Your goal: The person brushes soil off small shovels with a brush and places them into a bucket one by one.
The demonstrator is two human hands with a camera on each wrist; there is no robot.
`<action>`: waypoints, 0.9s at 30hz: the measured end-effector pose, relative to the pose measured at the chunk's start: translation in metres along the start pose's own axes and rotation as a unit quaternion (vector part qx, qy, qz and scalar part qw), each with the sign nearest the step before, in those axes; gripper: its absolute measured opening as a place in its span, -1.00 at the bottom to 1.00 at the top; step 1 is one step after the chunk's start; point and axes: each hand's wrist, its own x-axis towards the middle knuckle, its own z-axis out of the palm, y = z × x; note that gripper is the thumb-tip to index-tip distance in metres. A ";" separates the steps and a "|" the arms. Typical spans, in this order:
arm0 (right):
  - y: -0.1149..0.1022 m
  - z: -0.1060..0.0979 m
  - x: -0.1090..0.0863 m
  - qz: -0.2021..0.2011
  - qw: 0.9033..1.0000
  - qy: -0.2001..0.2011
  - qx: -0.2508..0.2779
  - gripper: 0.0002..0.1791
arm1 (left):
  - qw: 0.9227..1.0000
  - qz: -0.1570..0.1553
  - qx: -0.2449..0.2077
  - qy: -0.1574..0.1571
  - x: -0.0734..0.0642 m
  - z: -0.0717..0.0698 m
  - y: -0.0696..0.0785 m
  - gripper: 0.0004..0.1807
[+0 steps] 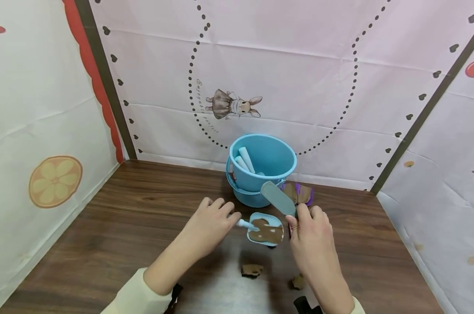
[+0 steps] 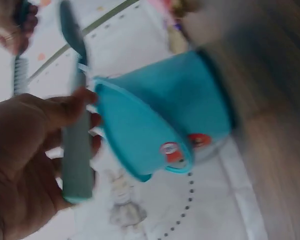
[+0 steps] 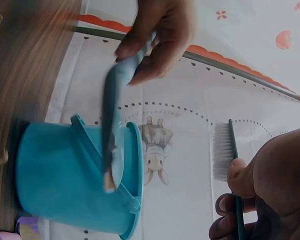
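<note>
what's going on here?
A person holds a light blue scoop by its handle in the left hand and a brush in the right hand. The scoop, with brown material on it, is in front of a blue bucket, where light blue handles poke up from inside. Two brown scraps lie nearer the person on the wooden tabletop.

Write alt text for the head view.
A person's left hand holds a blue shovel bearing brown scraps over a wooden table; the right hand holds a grey brush. A blue bucket stands beyond, before a patterned backdrop.
</note>
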 end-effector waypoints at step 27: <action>-0.003 0.016 -0.005 -0.060 0.997 0.036 -0.018 -0.67 | 0.989 -0.140 0.004 0.052 -0.013 -0.018 0.021 -0.74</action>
